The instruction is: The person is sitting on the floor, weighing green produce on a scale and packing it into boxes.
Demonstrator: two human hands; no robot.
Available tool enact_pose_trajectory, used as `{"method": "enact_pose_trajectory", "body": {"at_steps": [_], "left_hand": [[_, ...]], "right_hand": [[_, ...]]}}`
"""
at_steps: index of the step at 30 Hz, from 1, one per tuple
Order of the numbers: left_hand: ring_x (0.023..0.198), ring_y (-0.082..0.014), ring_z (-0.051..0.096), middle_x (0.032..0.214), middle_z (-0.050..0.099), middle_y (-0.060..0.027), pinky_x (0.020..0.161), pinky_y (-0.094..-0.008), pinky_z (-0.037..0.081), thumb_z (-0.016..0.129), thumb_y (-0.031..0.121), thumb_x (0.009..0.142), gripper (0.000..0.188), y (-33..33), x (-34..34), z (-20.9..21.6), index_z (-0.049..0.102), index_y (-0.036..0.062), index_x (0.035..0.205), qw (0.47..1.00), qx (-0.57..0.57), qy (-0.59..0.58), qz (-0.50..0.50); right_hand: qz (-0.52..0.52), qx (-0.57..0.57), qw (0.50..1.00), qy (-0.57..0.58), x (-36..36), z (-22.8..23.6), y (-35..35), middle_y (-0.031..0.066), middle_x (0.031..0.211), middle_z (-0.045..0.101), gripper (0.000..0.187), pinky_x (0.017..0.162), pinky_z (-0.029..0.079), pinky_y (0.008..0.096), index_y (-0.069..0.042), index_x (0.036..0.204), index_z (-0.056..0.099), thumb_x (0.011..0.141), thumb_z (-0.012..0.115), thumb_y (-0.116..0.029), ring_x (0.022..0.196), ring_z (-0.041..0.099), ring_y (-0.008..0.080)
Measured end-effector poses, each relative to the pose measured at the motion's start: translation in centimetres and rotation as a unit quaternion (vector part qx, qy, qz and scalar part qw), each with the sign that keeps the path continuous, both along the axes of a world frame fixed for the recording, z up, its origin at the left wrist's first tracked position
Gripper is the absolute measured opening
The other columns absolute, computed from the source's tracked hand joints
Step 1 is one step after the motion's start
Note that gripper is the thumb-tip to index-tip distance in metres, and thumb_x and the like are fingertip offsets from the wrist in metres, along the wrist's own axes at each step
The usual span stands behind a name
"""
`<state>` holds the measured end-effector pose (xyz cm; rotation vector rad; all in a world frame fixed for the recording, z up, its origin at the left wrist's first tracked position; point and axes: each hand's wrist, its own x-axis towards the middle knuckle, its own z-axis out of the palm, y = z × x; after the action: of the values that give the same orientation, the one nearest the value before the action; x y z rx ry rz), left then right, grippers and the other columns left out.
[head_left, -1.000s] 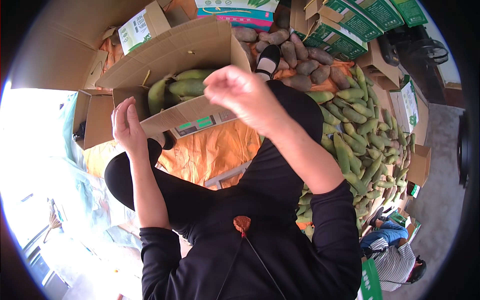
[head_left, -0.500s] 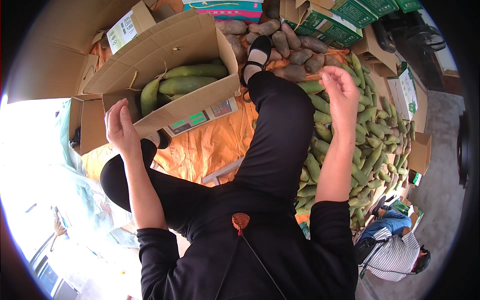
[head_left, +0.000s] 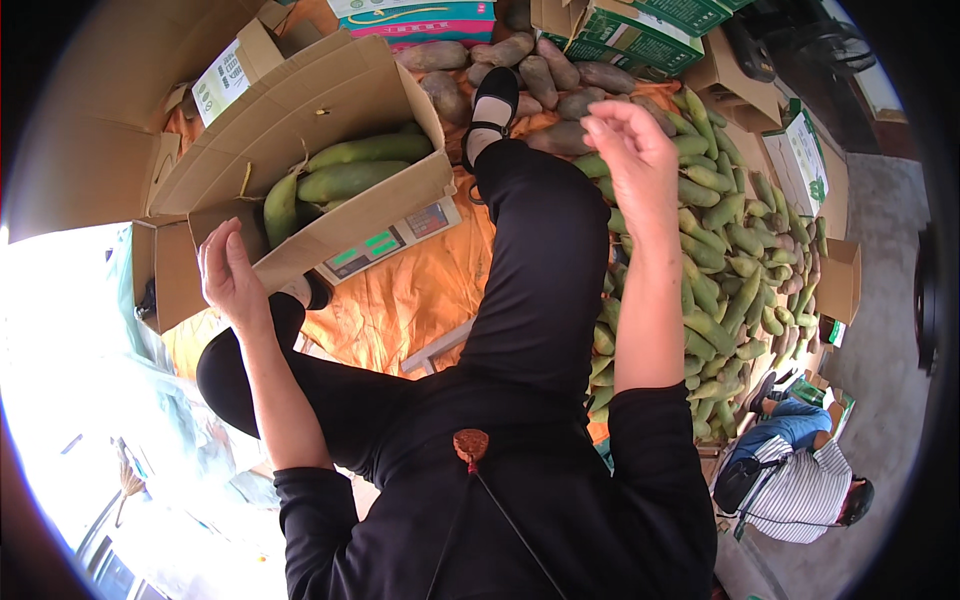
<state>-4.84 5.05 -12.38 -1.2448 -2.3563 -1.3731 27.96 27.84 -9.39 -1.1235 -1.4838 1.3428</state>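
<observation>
An open cardboard box [head_left: 350,220] holding several long green radishes [head_left: 355,180] stands on a scale [head_left: 385,246] with lit green digits. Beside the box's near left corner is my left hand [head_left: 232,278], its fingers stretched out and together, the thumb apart. It holds nothing; whether it touches the cardboard I cannot tell. My right hand [head_left: 635,160] is raised over the right side, in front of a large heap of green radishes [head_left: 725,260]. Its fingers are loosely bent and the thumb stands off from them, with nothing visible in the hand.
Reddish-brown radishes [head_left: 560,75] lie beyond my foot on an orange sheet [head_left: 370,318]. Green cartons [head_left: 635,40] and a turquoise and pink box [head_left: 420,20] stand at the back. A person in a striped top [head_left: 800,495] is at the lower right, beside the heap.
My right hand has shifted left and slightly up, toward the box. My left hand stays by the box's corner. The whole view has shifted a little.
</observation>
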Motion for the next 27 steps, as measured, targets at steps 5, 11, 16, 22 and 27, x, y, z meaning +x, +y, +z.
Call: {"method": "enact_pose_trajectory", "body": {"at_steps": [5, 11, 16, 22, 27], "left_hand": [[0.089, -0.0172, 0.058, 0.094, 0.062, -0.0079, 0.081, -0.0277, 0.045, 0.055, 0.006, 0.089, 0.013, 0.2, 0.1, -0.2, 0.065, 0.0008, 0.095, 1.0, -0.009, -0.006, 0.004], [0.09, -0.0169, 0.058, 0.094, 0.062, -0.0083, 0.081, -0.0274, 0.046, 0.055, 0.005, 0.088, 0.013, 0.1, -0.1, -0.3, 0.064, -0.0002, 0.095, 1.0, 0.002, -0.008, -0.007], [0.089, -0.0162, 0.057, 0.093, 0.062, -0.0082, 0.08, -0.0271, 0.046, 0.055, 0.004, 0.088, 0.013, 0.1, -0.1, -0.4, 0.064, -0.0001, 0.095, 1.0, 0.007, -0.017, -0.004], [0.089, -0.0135, 0.057, 0.092, 0.062, -0.006, 0.082, -0.0255, 0.044, 0.053, 0.007, 0.09, 0.015, 0.2, -0.1, -0.4, 0.065, 0.001, 0.097, 1.0, -0.024, 0.009, -0.002], [0.089, -0.0135, 0.058, 0.094, 0.063, -0.0057, 0.082, -0.0256, 0.045, 0.052, 0.007, 0.091, 0.016, 0.4, -0.5, -1.1, 0.065, 0.0014, 0.098, 0.999, -0.038, 0.019, -0.008]], "right_hand": [[0.081, 0.061, 0.995, 0.017, -4.6, 1.9, -0.6, 0.002, 0.08, 0.062, 0.014, 0.061, 0.045, 0.0191, -0.001, 0.094, 0.061, 0.082, 0.063, -0.008, 0.069, 0.054, 0.0044], [0.159, 0.105, 0.982, -0.007, -9.5, 4.6, -1.7, -0.0006, 0.078, 0.06, 0.012, 0.062, 0.045, 0.0192, -0.001, 0.094, 0.061, 0.083, 0.063, -0.007, 0.071, 0.054, 0.0038], [0.182, 0.232, 0.955, -0.03, -12.3, 6.0, -1.7, 0.0092, 0.072, 0.064, 0.016, 0.058, 0.048, 0.0328, -0.002, 0.085, 0.061, 0.077, 0.066, -0.015, 0.066, 0.063, 0.0235], [0.183, 0.203, 0.96, -0.066, -14.1, 3.1, -0.7, 0.0082, 0.071, 0.063, 0.016, 0.06, 0.048, 0.0351, -0.004, 0.084, 0.061, 0.076, 0.067, -0.017, 0.068, 0.062, 0.0242], [0.16, 0.179, 0.957, -0.163, -13.9, -1.1, 0.2, 0.0095, 0.075, 0.065, 0.018, 0.065, 0.05, 0.0336, -0.006, 0.088, 0.063, 0.075, 0.067, -0.018, 0.072, 0.064, 0.023]]}}
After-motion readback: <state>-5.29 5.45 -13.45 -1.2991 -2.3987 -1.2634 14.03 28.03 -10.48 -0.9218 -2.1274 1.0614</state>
